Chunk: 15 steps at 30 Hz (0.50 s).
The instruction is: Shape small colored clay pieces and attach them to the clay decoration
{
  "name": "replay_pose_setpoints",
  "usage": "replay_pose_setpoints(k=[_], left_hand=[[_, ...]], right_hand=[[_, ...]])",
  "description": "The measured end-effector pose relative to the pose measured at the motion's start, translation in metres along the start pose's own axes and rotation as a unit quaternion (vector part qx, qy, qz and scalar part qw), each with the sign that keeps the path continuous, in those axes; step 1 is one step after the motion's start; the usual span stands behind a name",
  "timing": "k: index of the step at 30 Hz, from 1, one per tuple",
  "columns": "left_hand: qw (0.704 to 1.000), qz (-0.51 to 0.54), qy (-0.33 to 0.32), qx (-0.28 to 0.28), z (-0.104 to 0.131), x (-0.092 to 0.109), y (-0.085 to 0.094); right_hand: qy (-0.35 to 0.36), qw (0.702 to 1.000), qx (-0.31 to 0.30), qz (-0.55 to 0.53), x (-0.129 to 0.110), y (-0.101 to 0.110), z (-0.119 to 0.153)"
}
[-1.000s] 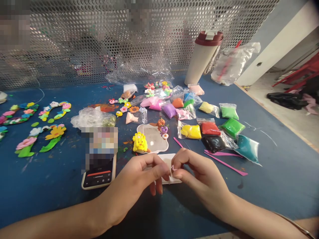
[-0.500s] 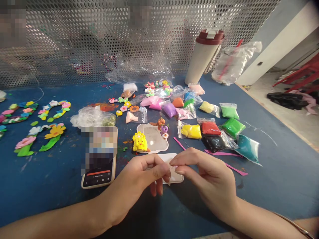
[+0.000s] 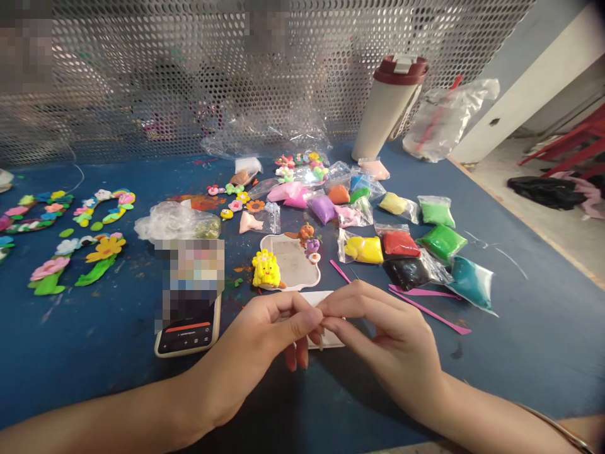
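My left hand [image 3: 283, 328] and my right hand [image 3: 382, 328] meet fingertip to fingertip at the near middle of the table. Both are pinched closed, and whatever lies between the fingertips is too small and hidden to name. Beneath them is a white card-like plate [image 3: 331, 340], partly covered by my fingers. Just beyond it lies a scalloped frame [image 3: 297, 261] with a grey middle and a white edge. A yellow clay figure [image 3: 266, 270] with a face sits on its left side; small orange and purple clay figures [image 3: 312, 243] sit at its upper right.
Bags of coloured clay [image 3: 362, 249] spread across the right and middle. Pink modelling tools [image 3: 430, 310] lie right of my hands, a phone [image 3: 188, 340] to the left. Clay flower pieces [image 3: 101, 249] are at far left. A tumbler [image 3: 387, 110] stands before the perforated metal screen [image 3: 165, 82].
My right fingertips have moved slightly left and now touch the left ones, closing the small gap. The left hand has hardly moved.
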<state>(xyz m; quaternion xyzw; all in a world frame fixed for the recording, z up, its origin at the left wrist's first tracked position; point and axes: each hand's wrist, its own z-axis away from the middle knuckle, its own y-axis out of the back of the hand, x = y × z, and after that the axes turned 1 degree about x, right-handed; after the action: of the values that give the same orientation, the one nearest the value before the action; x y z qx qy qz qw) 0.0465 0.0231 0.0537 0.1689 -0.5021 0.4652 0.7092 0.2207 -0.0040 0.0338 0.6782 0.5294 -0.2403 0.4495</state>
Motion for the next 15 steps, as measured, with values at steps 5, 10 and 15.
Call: replay_pose_setpoints(k=[5,10,15], left_hand=[[1.000,0.005,-0.003,0.020,0.001,0.002,-0.001],[1.000,0.000,-0.003,0.027,0.001,0.004,0.001],[0.999,-0.005,-0.009,0.031,0.000,0.002,0.002]], right_hand=[[-0.078,0.997,-0.003,0.023,0.005,-0.002,0.004],[-0.182,0.981,-0.013,-0.058,0.010,0.000,0.005],[-0.239,0.950,-0.015,-0.201,0.005,0.003,-0.003]])
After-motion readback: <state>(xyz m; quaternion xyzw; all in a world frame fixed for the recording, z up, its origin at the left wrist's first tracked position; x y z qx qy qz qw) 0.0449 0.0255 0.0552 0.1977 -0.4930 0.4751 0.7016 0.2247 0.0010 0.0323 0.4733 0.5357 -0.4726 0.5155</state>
